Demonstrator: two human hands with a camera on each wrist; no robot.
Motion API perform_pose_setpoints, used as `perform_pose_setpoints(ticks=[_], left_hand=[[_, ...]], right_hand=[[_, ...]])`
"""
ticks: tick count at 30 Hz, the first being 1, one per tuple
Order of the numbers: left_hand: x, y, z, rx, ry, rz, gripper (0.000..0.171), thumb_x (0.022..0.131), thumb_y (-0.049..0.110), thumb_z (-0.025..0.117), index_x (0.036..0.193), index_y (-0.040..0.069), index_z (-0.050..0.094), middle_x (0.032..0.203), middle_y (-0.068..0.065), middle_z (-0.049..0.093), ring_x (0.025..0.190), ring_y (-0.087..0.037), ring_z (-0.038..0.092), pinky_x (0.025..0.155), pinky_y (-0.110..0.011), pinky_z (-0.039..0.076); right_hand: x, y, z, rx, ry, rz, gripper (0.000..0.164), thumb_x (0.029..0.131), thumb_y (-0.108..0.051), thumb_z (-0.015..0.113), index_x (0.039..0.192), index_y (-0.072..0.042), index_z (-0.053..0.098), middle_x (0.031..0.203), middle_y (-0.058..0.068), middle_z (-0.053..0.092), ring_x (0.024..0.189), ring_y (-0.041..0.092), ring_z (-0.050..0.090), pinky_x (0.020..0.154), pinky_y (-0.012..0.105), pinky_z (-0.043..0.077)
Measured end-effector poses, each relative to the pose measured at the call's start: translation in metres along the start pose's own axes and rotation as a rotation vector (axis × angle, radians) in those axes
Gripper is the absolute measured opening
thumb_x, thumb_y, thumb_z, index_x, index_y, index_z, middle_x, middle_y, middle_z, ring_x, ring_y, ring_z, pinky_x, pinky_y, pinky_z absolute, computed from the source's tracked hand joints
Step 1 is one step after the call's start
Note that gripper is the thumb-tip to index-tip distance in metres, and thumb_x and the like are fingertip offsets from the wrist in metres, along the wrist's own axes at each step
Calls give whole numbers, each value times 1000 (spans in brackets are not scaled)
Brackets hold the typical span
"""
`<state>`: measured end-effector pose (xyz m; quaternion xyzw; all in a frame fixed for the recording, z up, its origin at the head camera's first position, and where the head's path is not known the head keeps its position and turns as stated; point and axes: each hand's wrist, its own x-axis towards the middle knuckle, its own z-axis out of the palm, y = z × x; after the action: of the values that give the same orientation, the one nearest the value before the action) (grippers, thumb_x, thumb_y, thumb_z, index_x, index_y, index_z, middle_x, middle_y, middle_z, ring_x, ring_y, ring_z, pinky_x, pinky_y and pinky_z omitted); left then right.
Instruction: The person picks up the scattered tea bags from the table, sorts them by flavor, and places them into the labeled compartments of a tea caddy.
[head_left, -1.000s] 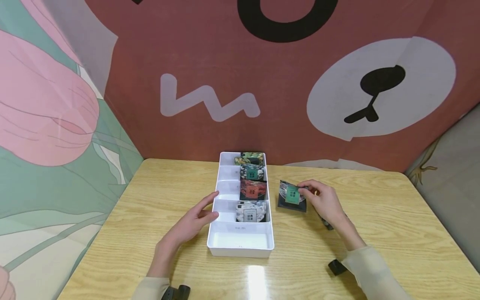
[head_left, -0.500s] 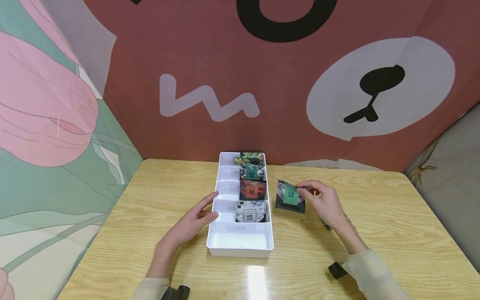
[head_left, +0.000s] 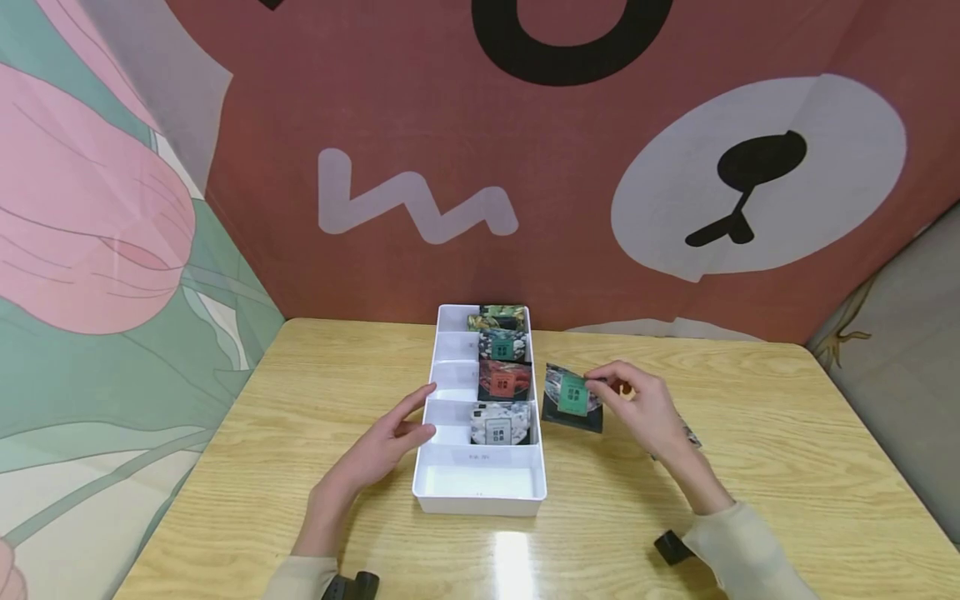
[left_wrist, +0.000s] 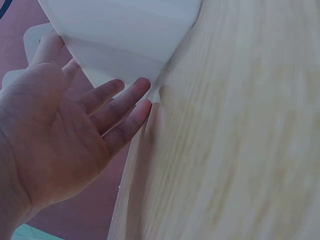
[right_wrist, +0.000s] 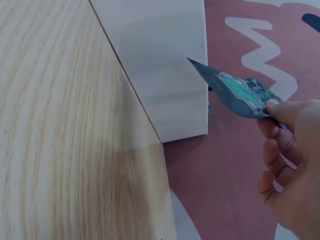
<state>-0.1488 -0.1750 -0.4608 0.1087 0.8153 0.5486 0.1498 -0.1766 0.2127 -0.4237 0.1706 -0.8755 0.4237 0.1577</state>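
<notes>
Between thumb and fingers my right hand (head_left: 640, 408) pinches a dark sachet (head_left: 572, 397) with a green label, held in the air just right of the white divided box (head_left: 480, 505). The right wrist view shows the same sachet (right_wrist: 235, 95) tilted beside the box wall. My left hand (head_left: 375, 450) touches the box's left side, its fingers (left_wrist: 120, 107) extended. Inside the box, from back to front, sit yellow-green sachets (head_left: 498, 318), a dark sachet with a green label (head_left: 502, 345), a red sachet (head_left: 505, 381) and white-patterned sachets (head_left: 500, 425). The front compartment's floor is bare.
Another sachet (head_left: 688, 432) lies on the wooden table (head_left: 787, 450), partly hidden under my right forearm. A printed red cloth (head_left: 420, 275) stands behind the table's back edge, and a floral cloth (head_left: 97, 250) hangs on the left.
My right hand has moved a little left with the sachet, closer to the box. More of the sachet on the table shows. The left hand stays at the box.
</notes>
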Motion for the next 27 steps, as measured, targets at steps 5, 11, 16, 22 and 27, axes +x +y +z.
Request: perform_pose_setpoints(ticks=[5,11,16,22,27], left_hand=[[0,2,0,1,0,-4,62,99,40,59,154,40,30,162,-5,29,128,-28,55,107,-45,45],[1,-1,0,6,6,-8,62,99,41,59,155,40,30,162,-8,29,127,-28,56,107,-46,45],[1,-2,0,4,3,-7,62,100,41,59,155,39,30,162,-7,29,127,-27,56,107,-46,45],[0,-3,0,-2,-7,-3,62,100,41,58,155,40,29,163,-6,28,127,-27,56,107,-46,44],[1,-3,-1,4,-2,-2,63,100,42,58,155,39,29,163,-7,28,128,-28,55,108,-47,44]], right_hand=[[-1,-7,2,9,6,-3,10,94,-18,70,102,-22,75,78,-5,64,70,8,49,58,25,41],[-2,-17,2,8,21,-28,11,94,-16,69,103,-21,74,79,-8,62,71,7,49,56,24,39],[-2,-23,2,16,56,-32,11,94,-15,70,103,-20,74,80,-8,61,75,7,48,61,25,39],[-3,-28,3,50,81,-64,16,92,-8,71,102,-20,74,82,-7,65,77,6,49,68,21,41],[-4,-34,7,83,93,-118,22,87,-1,74,100,-18,74,80,-5,65,76,6,49,67,21,40]])
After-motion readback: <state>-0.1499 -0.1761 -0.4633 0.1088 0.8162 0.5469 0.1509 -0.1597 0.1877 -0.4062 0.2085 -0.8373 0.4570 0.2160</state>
